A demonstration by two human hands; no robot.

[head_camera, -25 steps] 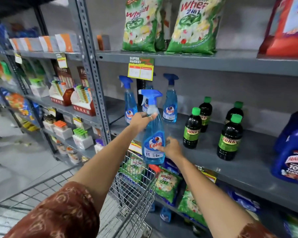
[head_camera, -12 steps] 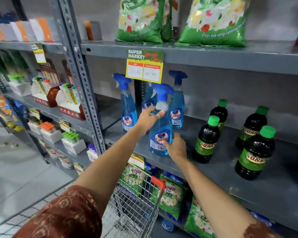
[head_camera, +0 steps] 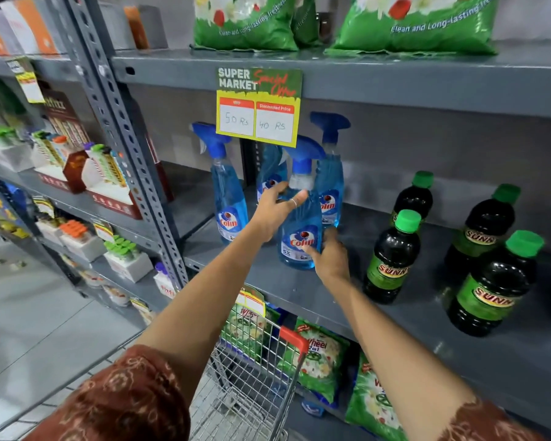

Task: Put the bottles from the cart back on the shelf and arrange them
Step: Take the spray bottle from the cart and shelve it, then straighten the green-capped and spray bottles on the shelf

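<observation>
A blue Colin spray bottle (head_camera: 299, 237) stands on the grey middle shelf (head_camera: 283, 288), near its front. My left hand (head_camera: 274, 211) grips its neck and shoulder. My right hand (head_camera: 330, 259) holds its lower right side at the label. Three more blue spray bottles stand behind it: one at the left (head_camera: 228, 198), one half hidden by the price sign (head_camera: 269, 173), one at the right (head_camera: 330, 183). The wire cart (head_camera: 252, 377) sits below my arms, its red-capped corner under the shelf edge.
Several dark bottles with green caps (head_camera: 393, 259) stand on the same shelf to the right. A yellow price sign (head_camera: 258, 106) hangs from the shelf above. Green detergent bags lie on the top shelf (head_camera: 245, 23) and the lower shelf (head_camera: 318, 358). A perforated upright post (head_camera: 128, 138) stands left.
Both hands have carried the spray bottle from the shelf's front edge onto the shelf, in front of the other spray bottles. The view has moved closer to the shelf.
</observation>
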